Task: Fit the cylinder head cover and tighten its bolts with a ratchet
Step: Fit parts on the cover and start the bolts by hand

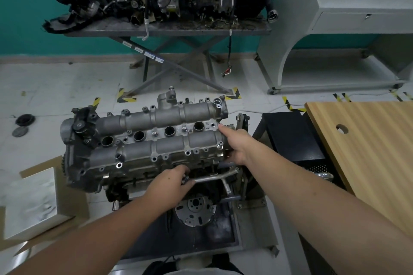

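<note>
The grey cast cylinder head cover [156, 138] lies on top of the engine, running from lower left to upper right, with several round plug holes down its middle. My right hand [237, 145] grips the cover's right end, forefinger on its top and thumb under the near edge. My left hand [172, 183] holds the cover's near long edge, just above a bent metal pipe [214, 177]. A few bolts [220, 145] stand in the flange holes. No ratchet is in view.
The engine sits on a low stand with a flywheel [195, 210] facing me. A wooden bench [368, 152] is at right, a black box [290, 136] beside it. Cardboard and a foil sheet [31, 203] lie at left. Another engine on a scissor table [167, 29] stands behind.
</note>
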`<state>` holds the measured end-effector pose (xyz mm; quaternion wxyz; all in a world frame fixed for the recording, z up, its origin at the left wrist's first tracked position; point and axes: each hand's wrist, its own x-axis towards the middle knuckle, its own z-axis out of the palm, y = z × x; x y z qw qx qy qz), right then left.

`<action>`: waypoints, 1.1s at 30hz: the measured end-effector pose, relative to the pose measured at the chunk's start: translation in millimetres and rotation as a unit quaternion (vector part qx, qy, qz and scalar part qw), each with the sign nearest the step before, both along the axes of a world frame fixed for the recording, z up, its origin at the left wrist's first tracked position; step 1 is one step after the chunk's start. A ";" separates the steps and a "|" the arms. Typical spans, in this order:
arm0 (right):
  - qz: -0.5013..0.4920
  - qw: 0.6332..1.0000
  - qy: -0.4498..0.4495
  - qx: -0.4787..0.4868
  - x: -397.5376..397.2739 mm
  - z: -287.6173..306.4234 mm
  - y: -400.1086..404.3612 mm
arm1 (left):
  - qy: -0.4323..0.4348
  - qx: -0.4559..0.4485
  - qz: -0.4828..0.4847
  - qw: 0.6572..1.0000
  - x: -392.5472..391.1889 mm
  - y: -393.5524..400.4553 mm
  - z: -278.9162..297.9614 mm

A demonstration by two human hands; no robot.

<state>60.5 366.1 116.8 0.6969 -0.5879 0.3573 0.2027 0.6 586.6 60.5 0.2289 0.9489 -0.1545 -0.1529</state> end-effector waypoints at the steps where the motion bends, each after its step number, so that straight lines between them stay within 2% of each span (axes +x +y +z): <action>1: 0.008 1.000 -0.002 -0.019 4.2 1.9 0.6 | 0.006 -0.007 0.019 1.000 2.6 0.3 -0.9; 8: 0.049 0.994 -0.003 -0.095 11.6 -2.9 9.3 | 0.035 -0.018 0.063 0.997 11.2 0.6 -4.6; 16: -0.001 0.998 -0.002 -0.069 10.7 -10.0 6.0 | 0.075 -0.036 0.052 0.995 15.3 14.4 0.3; 33: -0.024 0.997 -0.002 -0.071 12.6 15.9 -3.6 | 0.034 0.001 -0.019 0.999 23.6 22.3 1.8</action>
